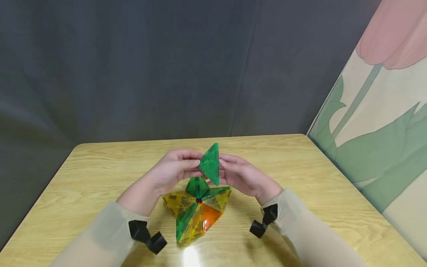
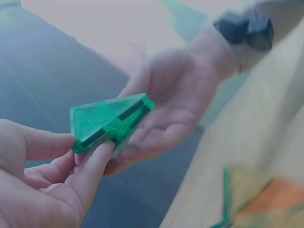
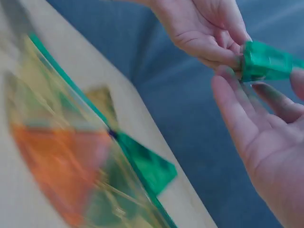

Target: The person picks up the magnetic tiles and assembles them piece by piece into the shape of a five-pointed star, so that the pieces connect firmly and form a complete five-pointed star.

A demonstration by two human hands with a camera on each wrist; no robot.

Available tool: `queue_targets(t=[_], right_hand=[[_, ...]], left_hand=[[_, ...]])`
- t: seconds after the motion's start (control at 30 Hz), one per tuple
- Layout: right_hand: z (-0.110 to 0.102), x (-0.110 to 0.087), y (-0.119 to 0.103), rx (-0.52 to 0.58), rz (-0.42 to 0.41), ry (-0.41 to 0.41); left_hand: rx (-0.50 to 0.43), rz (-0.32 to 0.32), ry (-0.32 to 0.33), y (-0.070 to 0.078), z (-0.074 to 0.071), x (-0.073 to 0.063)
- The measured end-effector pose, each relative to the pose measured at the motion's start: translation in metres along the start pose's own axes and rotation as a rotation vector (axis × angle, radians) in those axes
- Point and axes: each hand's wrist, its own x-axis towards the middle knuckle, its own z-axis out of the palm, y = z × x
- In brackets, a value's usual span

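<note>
Above the table, my left hand (image 1: 171, 167) pinches a small green triangular magnetic-tile piece (image 1: 211, 165) between thumb and fingers. More than one face of this piece (image 2: 108, 118) shows in the left wrist view, meeting at dark-lined edges. My right hand (image 1: 245, 174) is at the piece's other side, its thumb at the edge and its fingers (image 3: 236, 109) loosely extended beneath. Its exact contact is partly hidden by the piece. Below both hands lies a star-like magnetic-tile build (image 1: 190, 226) of green, yellow and orange triangles around a dark centre.
The build rests on a light wood-grain table (image 1: 110, 170). A dark curtain (image 1: 160, 70) hangs along the back edge. On the right is a panel with a tulip pattern (image 1: 383, 122). Black camera mounts (image 1: 146, 236) sit on both wrists.
</note>
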Motion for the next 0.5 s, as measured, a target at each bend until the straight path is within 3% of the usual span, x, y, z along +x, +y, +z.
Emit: queue_targets(t=[0.1, 0.2, 0.33, 0.5], right_hand=[[0.019, -0.014, -0.001, -0.025, -0.014, -0.068], [0.038, -0.028, -0.002, -0.072, -0.002, -0.016], [0.054, -0.047, -0.002, -0.103, 0.030, 0.101], [0.051, -0.072, 0.011, -0.065, 0.118, 0.252]], left_hand=[[-0.044, 0.047, -0.081, -0.003, 0.010, -0.026], [-0.096, 0.050, -0.098, -0.010, 0.020, -0.047], [-0.144, 0.023, -0.039, -0.027, 0.032, -0.067], [-0.208, -0.084, 0.059, -0.061, 0.055, -0.081]])
